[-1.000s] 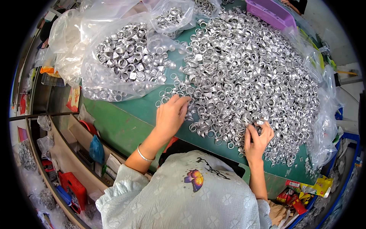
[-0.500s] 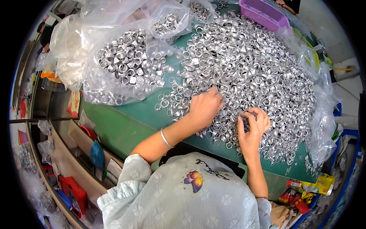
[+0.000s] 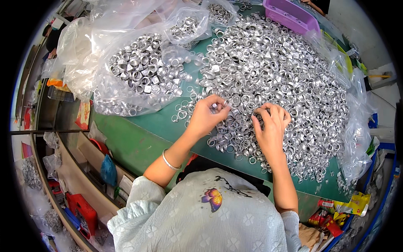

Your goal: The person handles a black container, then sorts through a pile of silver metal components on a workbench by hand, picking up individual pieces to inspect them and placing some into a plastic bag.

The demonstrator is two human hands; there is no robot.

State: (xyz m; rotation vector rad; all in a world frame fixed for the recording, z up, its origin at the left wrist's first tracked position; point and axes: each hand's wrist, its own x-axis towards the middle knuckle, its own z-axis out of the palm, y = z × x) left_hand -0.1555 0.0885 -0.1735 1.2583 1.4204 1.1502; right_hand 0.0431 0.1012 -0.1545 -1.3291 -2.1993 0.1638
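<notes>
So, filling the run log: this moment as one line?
left hand: pinching a ring | right hand: on ring pile | green table

Under both hands lies a heap of small metal rings (image 3: pixel 268 80), silvery and dull-shiny. Beyond the left hand (image 3: pixel 206 116), clear glossy plastic bags (image 3: pixel 105 54). The table top (image 3: pixel 138 134) looks matt green.

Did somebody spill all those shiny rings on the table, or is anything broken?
Nothing looks broken. The silver rings lie in one big loose heap on the green table, a few strays at its edge. Both hands, left hand and right hand, pick through them. More rings sit in clear bags.
</notes>
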